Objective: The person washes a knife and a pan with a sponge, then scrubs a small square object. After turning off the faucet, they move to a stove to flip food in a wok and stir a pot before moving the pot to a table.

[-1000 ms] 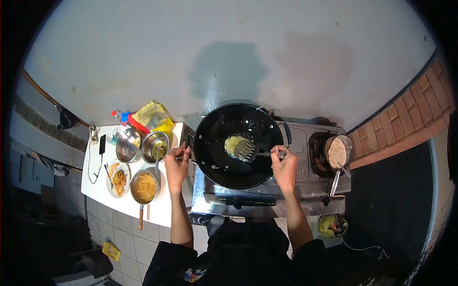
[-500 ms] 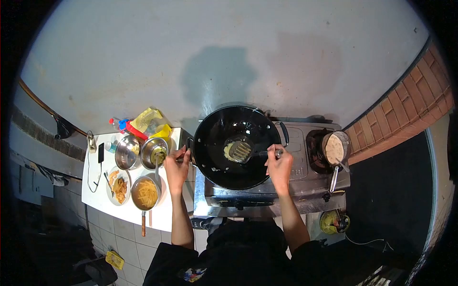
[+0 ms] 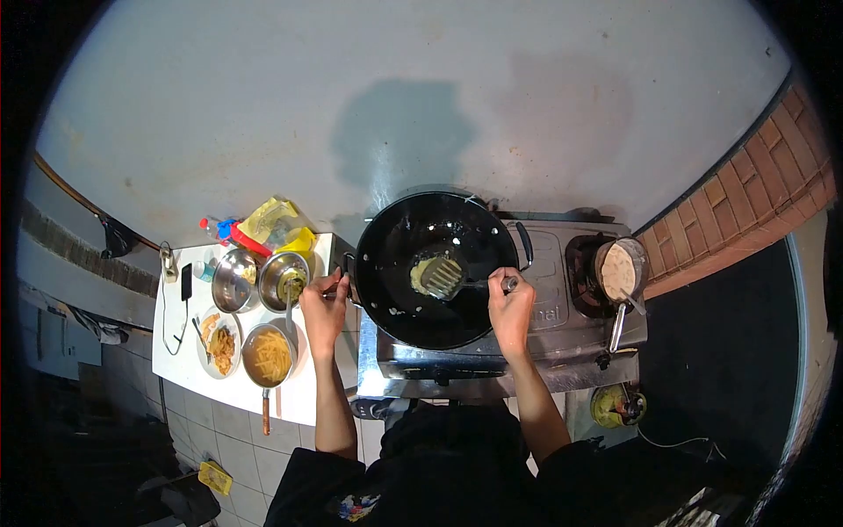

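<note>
A large black two-handled wok [image 3: 395, 307] sits on the stove in front of me. My left hand [image 3: 324, 309] is closed around the wok's left handle [image 3: 349, 270]. With my right hand [image 3: 512, 307] I grip the handle of a slotted spatula [image 3: 443, 277], its head resting flat in the middle of the wok. A small heap of pale yellow chopped food [image 3: 419, 274] lies beside and partly under the spatula head. White bits are scattered on the wok's surface, and glossy liquid shines near its far side.
At right on the steel stove [image 3: 544, 351], a saucepan [image 3: 622, 270] holds pale creamy food and a utensil. The white table [image 3: 189, 373] at left bears metal bowls [image 3: 235, 281], a plate of fried food [image 3: 219, 344], a pan of cut fries [image 3: 269, 356] and a phone [image 3: 186, 281].
My right hand has shifted slightly down and to the left on the spatula's handle end. The spatula head has barely moved, and my left hand stays on the wok handle.
</note>
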Demonstrator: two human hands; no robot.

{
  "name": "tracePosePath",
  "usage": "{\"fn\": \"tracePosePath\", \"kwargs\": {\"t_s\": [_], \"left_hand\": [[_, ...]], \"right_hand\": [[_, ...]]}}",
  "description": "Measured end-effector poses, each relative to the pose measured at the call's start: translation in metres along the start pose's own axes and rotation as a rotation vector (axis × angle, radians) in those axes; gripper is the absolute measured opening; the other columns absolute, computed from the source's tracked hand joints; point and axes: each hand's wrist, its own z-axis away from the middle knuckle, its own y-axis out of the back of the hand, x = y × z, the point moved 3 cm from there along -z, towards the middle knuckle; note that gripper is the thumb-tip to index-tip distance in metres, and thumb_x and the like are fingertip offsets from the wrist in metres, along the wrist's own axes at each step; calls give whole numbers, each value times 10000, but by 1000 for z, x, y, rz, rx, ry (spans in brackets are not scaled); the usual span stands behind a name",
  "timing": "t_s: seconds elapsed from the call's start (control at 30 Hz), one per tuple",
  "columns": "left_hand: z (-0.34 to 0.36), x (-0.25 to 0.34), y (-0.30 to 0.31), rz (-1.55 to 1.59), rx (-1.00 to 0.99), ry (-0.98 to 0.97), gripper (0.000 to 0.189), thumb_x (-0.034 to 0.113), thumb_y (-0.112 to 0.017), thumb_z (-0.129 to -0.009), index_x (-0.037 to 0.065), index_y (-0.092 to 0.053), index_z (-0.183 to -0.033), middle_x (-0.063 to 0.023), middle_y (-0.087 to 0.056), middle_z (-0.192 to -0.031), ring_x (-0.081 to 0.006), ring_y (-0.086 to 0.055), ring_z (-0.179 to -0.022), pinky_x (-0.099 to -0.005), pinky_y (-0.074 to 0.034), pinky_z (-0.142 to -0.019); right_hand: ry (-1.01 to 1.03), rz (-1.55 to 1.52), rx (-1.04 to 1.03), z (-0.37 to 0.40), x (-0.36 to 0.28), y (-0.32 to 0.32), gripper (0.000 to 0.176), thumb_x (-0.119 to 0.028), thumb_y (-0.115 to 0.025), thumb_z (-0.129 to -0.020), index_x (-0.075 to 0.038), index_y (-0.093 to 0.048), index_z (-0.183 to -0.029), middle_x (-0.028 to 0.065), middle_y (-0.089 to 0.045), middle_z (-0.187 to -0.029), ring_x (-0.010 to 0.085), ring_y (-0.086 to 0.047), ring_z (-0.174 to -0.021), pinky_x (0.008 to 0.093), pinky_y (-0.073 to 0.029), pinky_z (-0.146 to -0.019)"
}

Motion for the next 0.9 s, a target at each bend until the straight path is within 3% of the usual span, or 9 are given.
{"fn": "tracePosePath", "kwargs": {"t_s": [0.43,0.63,0.7,0.8,0.9], "left_hand": [[0,0,1,-22,-1,-19,205,84,-637,-790,-69,-631,-926,-155,-625,-706,-157,-604,-607,-260,-462,-578],[1,10,4,-49,-17,-3,203,77,-635,-790,-66,-632,-933,-161,-627,-714,-149,-605,-612,-255,-466,-583],[1,10,4,-59,-18,-3,201,75,-633,-790,-67,-632,-933,-164,-629,-716,-143,-603,-611,-253,-466,-584],[1,10,3,-25,-15,1,203,76,-630,-793,-68,-631,-936,-162,-631,-709,-135,-598,-605,-248,-466,-581],[0,7,1,-31,-2,10,205,76,-631,-792,-68,-631,-939,-160,-631,-697,-127,-594,-599,-245,-464,-574]], "right_hand": [[10,-14,-13,-4,-3,1,142,-62,-540,-804,44,-545,-709,135,-442,-492,152,-382,-436,313,-356,-460],[-157,-168,-51,0,1,3,193,-94,-515,-847,40,-553,-714,73,-463,-459,102,-441,-398,279,-343,-409],[-104,-169,-50,0,-3,5,208,-139,-495,-880,21,-565,-767,29,-468,-453,78,-459,-351,220,-315,-293],[-268,-209,-74,0,-14,9,212,-114,-502,-862,24,-563,-712,49,-490,-457,102,-492,-373,279,-362,-358],[-223,-175,-67,0,-14,4,217,-122,-500,-865,22,-565,-717,53,-496,-454,103,-497,-365,273,-363,-341]]}}
